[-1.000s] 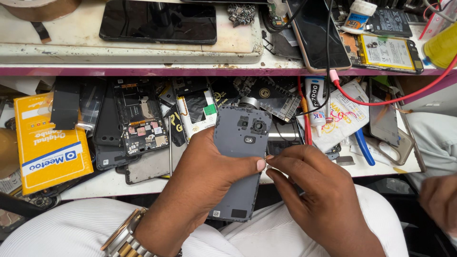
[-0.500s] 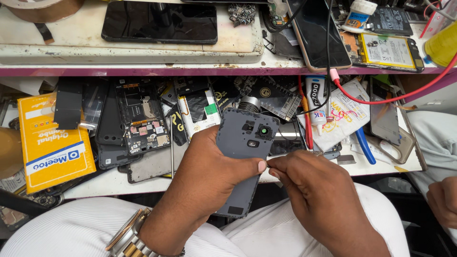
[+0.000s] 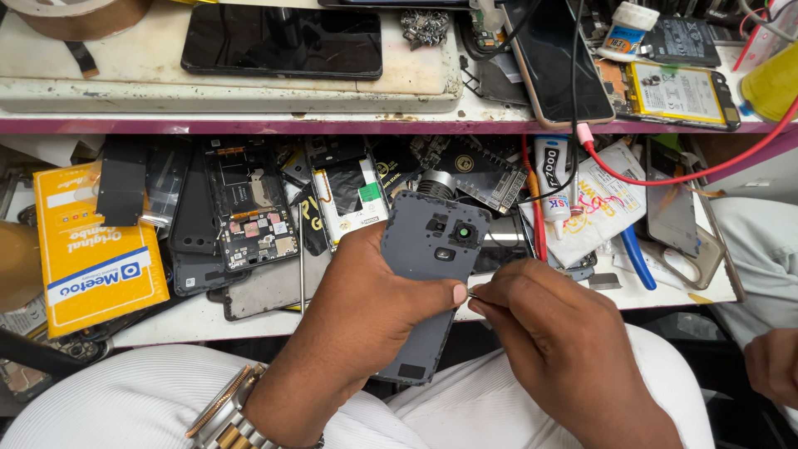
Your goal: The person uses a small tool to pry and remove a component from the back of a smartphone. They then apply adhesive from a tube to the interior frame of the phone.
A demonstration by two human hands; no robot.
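Head: phone back cover [image 3: 432, 274] btwn both hands.

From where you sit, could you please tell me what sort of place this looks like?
Most likely a phone repair bench. The left hand holds a grey phone back cover, opened phones with bare circuit boards are heaped on the worktop, and a loose battery lies on the shelf above.
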